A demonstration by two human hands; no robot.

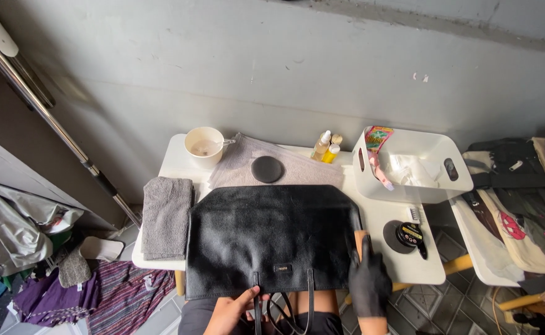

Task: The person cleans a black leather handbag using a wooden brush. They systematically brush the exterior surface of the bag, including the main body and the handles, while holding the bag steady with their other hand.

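Under both hands: black bag [266, 239] flat on table [409, 260] | left hand [230, 313] bare, fingers curled at bag's near edge by straps [285, 310] | right hand [368, 282] gloved, flat on bag's right edge, grasping nothing | right of it: open polish tin [410, 234], brush [414, 214] | progress: bag laid out, polish opened; no polish visible on bag.

We see a black glove on our right hand [369, 282], left hand [230, 311] bare, no sleeves showing, dark clothing below.
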